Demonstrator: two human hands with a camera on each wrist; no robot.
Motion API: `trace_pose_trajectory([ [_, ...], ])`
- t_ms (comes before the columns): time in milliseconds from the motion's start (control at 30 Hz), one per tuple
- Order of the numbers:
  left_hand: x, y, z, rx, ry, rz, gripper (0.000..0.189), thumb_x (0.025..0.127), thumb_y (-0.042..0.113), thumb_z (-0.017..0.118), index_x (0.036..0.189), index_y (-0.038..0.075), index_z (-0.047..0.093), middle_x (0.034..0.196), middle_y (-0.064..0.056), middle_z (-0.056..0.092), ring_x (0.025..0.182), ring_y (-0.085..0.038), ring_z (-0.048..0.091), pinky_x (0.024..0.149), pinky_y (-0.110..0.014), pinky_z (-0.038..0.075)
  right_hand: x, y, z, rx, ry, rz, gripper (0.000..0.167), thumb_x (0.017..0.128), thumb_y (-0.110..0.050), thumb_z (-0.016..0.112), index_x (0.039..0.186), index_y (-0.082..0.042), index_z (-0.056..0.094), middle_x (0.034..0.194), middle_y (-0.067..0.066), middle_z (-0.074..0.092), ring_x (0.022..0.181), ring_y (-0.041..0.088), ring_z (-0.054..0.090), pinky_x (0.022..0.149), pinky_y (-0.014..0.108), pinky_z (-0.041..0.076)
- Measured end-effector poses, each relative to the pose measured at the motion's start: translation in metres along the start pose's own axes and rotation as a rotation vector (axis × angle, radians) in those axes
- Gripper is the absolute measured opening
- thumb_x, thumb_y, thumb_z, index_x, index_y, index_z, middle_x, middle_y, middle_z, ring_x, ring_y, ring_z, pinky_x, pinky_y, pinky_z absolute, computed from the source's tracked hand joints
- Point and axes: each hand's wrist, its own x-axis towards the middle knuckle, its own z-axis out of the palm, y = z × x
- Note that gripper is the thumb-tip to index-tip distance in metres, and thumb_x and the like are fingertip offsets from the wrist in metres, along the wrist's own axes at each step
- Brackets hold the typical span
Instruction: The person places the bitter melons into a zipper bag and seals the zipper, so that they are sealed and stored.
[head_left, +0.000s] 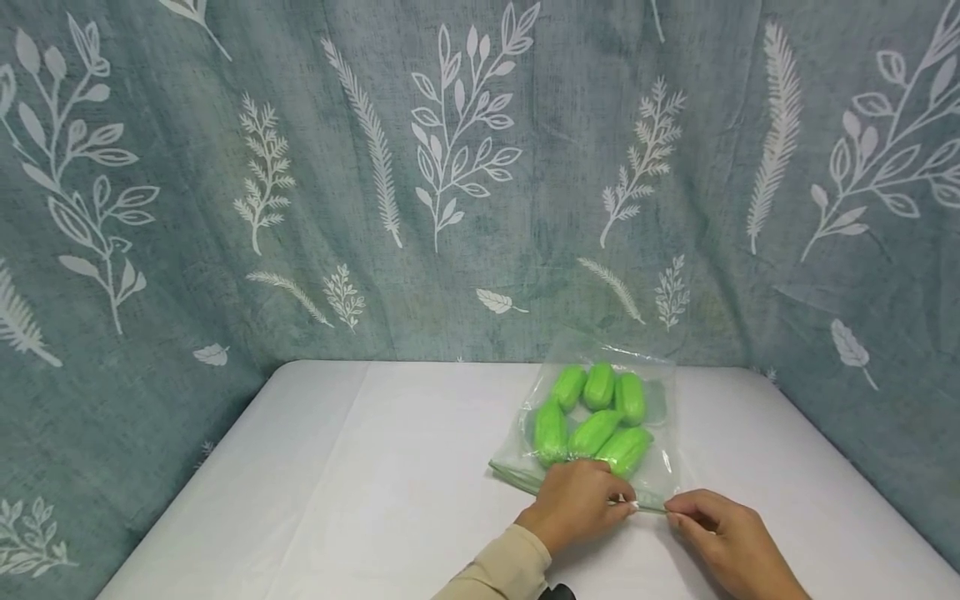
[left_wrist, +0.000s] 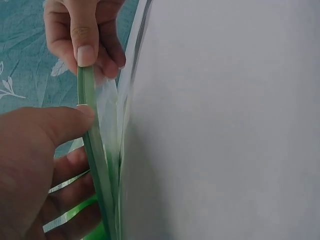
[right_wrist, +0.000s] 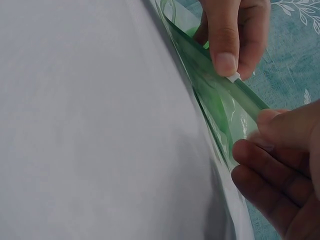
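A clear zip bag (head_left: 663, 471) lies near the right side of the table, holding several bright green oblong pieces (head_left: 592, 433). Its green zip strip (head_left: 516, 477) runs along the edge facing me. My left hand (head_left: 577, 504) pinches the zip at a small white slider (right_wrist: 233, 77), thumb on top. At the strip's right end, my right hand (head_left: 723, 537) grips the corner between thumb and fingers. The strip (left_wrist: 89, 130) stretches between both hands in the left wrist view. Left of the slider, the bag's mouth gapes in the right wrist view.
The bag rests on a white-covered table (head_left: 360, 483). A blue-green curtain (head_left: 525, 167) with white leaf prints hangs behind and along both sides. A small black object (head_left: 557, 592) shows at the bottom edge, beside the left sleeve (head_left: 498, 567).
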Motion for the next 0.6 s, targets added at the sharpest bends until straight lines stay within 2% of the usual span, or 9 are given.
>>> trace_pose_trajectory([
  [267, -0.003, -0.010, -0.002, -0.005, 0.014, -0.007, 0.009, 0.089, 0.048, 0.072, 0.094, 0.044, 0.078, 0.081, 0.026, 0.064, 0.075, 0.008, 0.056, 0.056, -0.013, 0.041, 0.002, 0.002, -0.003, 0.013, 0.027, -0.039, 0.015, 0.086, -0.007, 0.078, 0.090, -0.022, 0.074, 0.089, -0.011, 0.071, 0.080, 0.001, 0.064, 0.066, 0.024, 0.055],
  [467, -0.009, -0.018, -0.002, 0.005, -0.011, -0.030, 0.009, 0.089, 0.049, 0.072, 0.094, 0.045, 0.078, 0.081, 0.025, 0.063, 0.074, 0.008, 0.056, 0.055, -0.014, 0.040, 0.000, 0.001, -0.003, 0.032, -0.003, 0.010, 0.009, 0.088, -0.012, 0.078, 0.091, -0.020, 0.075, 0.089, -0.010, 0.071, 0.080, 0.001, 0.064, 0.067, 0.024, 0.054],
  [600, -0.013, -0.022, -0.002, 0.008, -0.001, -0.022, 0.009, 0.088, 0.048, 0.073, 0.094, 0.045, 0.078, 0.082, 0.024, 0.062, 0.074, 0.007, 0.057, 0.054, -0.015, 0.041, -0.002, 0.000, -0.003, 0.017, 0.000, 0.030, 0.009, 0.087, -0.013, 0.079, 0.090, -0.020, 0.075, 0.090, -0.011, 0.071, 0.079, 0.000, 0.063, 0.067, 0.024, 0.054],
])
